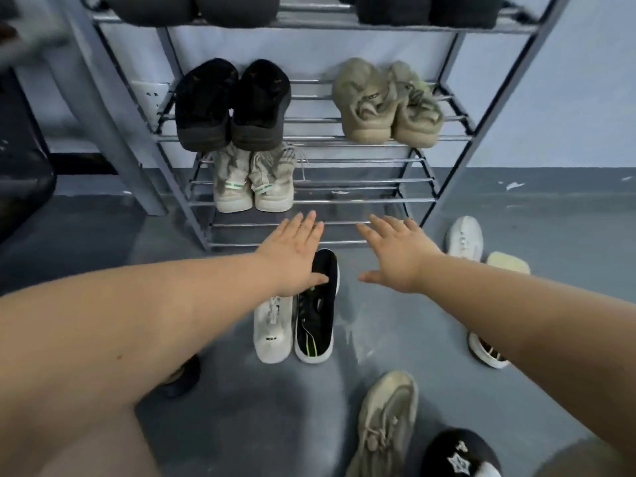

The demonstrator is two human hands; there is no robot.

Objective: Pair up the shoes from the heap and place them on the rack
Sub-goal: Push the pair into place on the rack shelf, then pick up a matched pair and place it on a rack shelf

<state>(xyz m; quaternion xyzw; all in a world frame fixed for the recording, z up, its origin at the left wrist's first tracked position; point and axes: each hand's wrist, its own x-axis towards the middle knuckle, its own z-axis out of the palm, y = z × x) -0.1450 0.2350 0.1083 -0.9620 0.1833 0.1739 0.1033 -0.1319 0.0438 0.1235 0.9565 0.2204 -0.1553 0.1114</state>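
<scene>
- The left hand (292, 253) is stretched forward with straight, spread fingers and grasps nothing; its palm faces down over the toe ends of two shoes on the floor.
- The right hand (399, 253) is likewise flat and released, fingers fanned, hovering above bare floor just to the right of those two shoes.
- Under the left hand lie a white shoe (273, 333) and a black shoe (315, 321) with a green stripe, side by side and touching, a mismatched couple.
- Straight beyond both hands stands the rack (344, 201), its lowest bars just past the fingertips.
- Beyond the left hand, on a low shelf, sits a cream pair (253, 184) with green heel tabs, heels outward.
- Higher on that side is a black pair (232, 103); higher beyond the right hand is an olive pair (385, 103).
- The top shelf carries dark shoes (196, 8), cut off by the frame edge.
- To the right of the right hand, on the floor, rests a second white shoe (464, 237), with a fluffy yellow slipper (507, 262) just beside it.
- Below the right forearm peeks a black-and-white shoe (487, 352), partly hidden by the arm.
- Nearer the person, under the right arm, lie a tan shoe (387, 425) and a black slipper (457, 456) with a white star.
- Below the left forearm, a dark shoe (182, 376) is mostly hidden.
</scene>
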